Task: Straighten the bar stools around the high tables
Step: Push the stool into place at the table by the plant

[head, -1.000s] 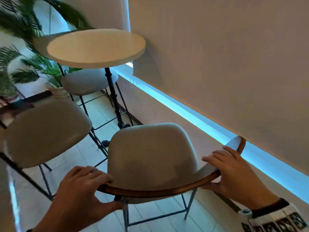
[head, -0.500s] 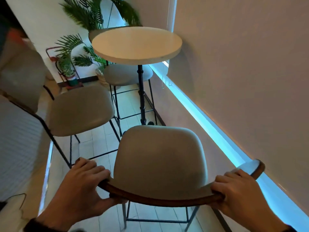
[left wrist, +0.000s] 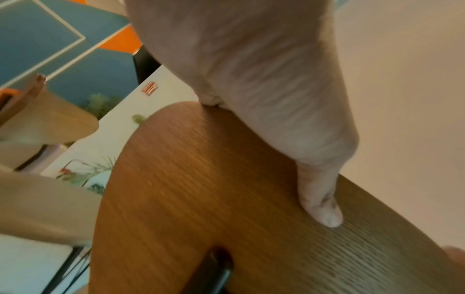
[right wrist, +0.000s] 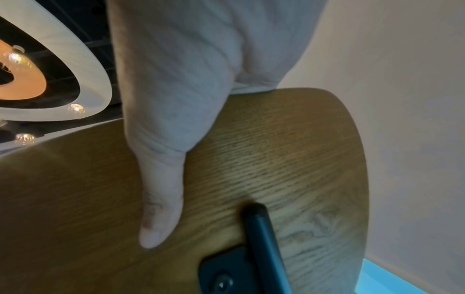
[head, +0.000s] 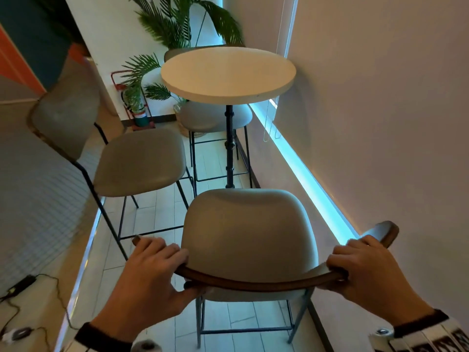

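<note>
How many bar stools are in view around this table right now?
3: the near stool gripped by both hands, a left stool beside the table, and a far stool behind it. Others may be out of frame.

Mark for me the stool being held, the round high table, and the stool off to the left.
held bar stool (head: 248, 232): head view, middle of its grey seat.
round high table (head: 228, 72): head view, centre of its pale top.
left bar stool (head: 140, 161): head view, middle of its seat cushion.

grey seat (head: 250, 232) showing a brown wood-grain backrest (left wrist: 201, 199); cream worktop (head: 228, 73); green palm (head: 177, 21); cyan light strip (head: 312, 179) glowing.
</note>
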Demonstrator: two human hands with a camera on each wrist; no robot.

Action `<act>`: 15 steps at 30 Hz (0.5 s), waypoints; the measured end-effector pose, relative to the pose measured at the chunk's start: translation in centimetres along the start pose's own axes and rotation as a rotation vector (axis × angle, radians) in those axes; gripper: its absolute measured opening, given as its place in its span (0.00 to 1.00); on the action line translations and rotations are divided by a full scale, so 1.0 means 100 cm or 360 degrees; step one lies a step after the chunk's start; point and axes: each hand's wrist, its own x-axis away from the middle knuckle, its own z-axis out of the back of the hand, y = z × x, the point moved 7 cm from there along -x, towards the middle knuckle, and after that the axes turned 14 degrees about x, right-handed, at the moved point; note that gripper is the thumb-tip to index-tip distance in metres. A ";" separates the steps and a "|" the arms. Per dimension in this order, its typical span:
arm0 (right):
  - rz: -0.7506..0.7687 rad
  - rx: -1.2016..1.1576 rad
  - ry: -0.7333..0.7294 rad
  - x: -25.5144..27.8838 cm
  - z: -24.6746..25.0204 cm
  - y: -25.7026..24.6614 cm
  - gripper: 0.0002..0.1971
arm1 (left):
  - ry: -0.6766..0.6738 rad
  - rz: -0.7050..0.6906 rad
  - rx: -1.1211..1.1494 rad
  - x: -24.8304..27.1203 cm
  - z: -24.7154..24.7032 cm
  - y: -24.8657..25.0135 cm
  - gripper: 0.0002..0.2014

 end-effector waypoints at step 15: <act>0.0023 -0.0159 0.0301 -0.073 -0.032 0.055 0.20 | 0.0230 0.0037 0.0067 -0.060 -0.023 -0.015 0.29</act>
